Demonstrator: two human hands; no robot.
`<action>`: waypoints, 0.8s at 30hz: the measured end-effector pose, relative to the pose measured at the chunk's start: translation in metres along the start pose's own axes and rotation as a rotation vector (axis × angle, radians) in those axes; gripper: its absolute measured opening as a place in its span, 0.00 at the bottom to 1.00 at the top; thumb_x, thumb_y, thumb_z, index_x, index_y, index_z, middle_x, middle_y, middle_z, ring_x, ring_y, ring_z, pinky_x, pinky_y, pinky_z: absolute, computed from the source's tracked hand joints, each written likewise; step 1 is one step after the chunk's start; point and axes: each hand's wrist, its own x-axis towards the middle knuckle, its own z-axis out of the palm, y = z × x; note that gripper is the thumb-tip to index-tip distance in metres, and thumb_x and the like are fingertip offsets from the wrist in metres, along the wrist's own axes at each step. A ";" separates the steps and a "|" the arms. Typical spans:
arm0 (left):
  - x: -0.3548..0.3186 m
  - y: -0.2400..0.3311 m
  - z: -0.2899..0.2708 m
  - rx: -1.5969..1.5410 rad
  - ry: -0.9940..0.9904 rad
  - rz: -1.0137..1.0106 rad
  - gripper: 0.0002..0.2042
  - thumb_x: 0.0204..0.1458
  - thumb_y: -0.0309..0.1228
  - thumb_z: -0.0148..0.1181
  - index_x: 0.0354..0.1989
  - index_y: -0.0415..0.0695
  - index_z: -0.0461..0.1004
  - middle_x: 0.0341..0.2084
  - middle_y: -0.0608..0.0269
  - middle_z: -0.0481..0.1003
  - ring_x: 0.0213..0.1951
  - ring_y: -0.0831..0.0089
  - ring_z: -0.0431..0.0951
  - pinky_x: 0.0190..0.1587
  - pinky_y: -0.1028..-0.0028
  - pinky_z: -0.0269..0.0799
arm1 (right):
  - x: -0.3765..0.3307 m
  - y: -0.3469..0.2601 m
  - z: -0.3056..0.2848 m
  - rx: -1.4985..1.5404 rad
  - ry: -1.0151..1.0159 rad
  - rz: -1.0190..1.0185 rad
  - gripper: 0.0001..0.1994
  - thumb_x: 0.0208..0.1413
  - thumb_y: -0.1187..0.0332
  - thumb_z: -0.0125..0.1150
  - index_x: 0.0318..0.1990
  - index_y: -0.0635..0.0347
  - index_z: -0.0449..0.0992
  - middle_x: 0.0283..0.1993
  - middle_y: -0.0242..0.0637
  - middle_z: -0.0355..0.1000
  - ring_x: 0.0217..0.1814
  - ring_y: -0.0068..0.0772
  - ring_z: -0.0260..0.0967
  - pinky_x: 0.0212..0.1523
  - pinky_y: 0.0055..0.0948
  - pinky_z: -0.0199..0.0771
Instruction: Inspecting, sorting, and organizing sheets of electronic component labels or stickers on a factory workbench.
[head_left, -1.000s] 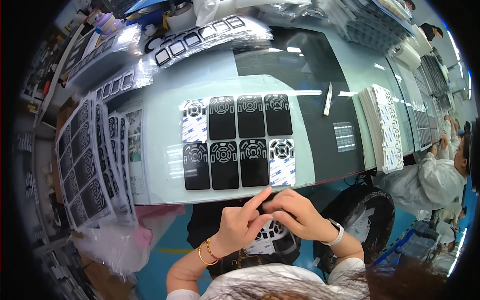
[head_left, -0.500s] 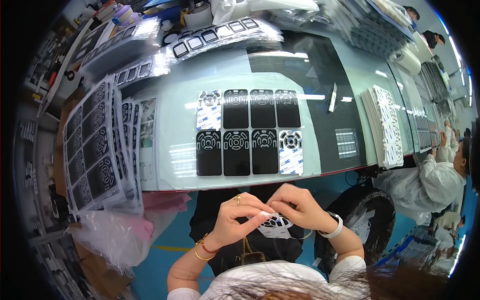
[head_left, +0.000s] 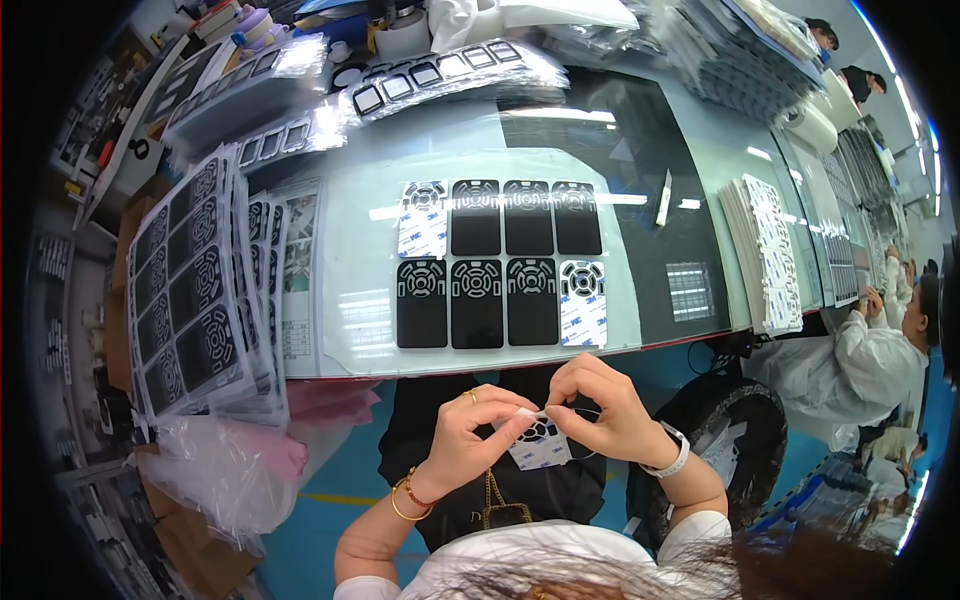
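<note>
Above my lap, my left hand [head_left: 478, 432] grips a white adhesive sheet [head_left: 541, 455] with a ring of cut-outs and blue print, pinched at its upper edge between thumb and fingers. Close beside it, the thumb and forefinger of my right hand [head_left: 603, 412] are pinched at the same edge. A thin pale strip curves out from these right fingertips. On the glass-topped table ahead lie two rows of flat cut pieces. Most are black [head_left: 476, 305] with the same ring pattern; a white blue-printed piece [head_left: 583, 318] lies at the near right, another [head_left: 423, 232] at the far left.
Stacked black patterned sheets [head_left: 185, 290] stand at the left, above clear and pink plastic bags [head_left: 225, 470]. A knife [head_left: 664, 198] lies on the dark panel. White sheets [head_left: 768, 255] are stacked right; a co-worker [head_left: 850, 350] sits beyond. A black-wrapped round object [head_left: 735, 440] is by my right arm.
My right hand has risen slightly and moved a little right, its pinch now at the sheet's upper edge. The sheet has tilted and shifted slightly left and up.
</note>
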 end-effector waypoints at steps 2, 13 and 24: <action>-0.001 -0.002 -0.001 -0.008 0.005 -0.004 0.03 0.53 0.21 0.67 0.35 0.39 0.84 0.35 0.59 0.83 0.34 0.72 0.82 0.38 0.76 0.76 | 0.000 0.000 0.001 0.029 -0.008 0.049 0.05 0.50 0.78 0.66 0.34 0.63 0.76 0.37 0.36 0.72 0.38 0.29 0.70 0.38 0.25 0.70; -0.008 -0.006 -0.004 0.231 0.078 -0.006 0.15 0.38 0.32 0.80 0.32 0.42 0.82 0.31 0.62 0.80 0.33 0.71 0.80 0.39 0.74 0.74 | -0.001 -0.003 -0.005 0.045 0.140 0.036 0.06 0.51 0.80 0.65 0.34 0.65 0.73 0.36 0.37 0.73 0.36 0.28 0.71 0.37 0.25 0.71; -0.016 -0.013 0.004 0.183 0.102 -0.071 0.08 0.41 0.26 0.77 0.27 0.41 0.82 0.26 0.64 0.79 0.29 0.75 0.78 0.35 0.76 0.71 | -0.007 0.001 -0.010 0.047 0.325 -0.044 0.05 0.55 0.81 0.61 0.37 0.66 0.71 0.40 0.38 0.70 0.40 0.27 0.66 0.45 0.25 0.68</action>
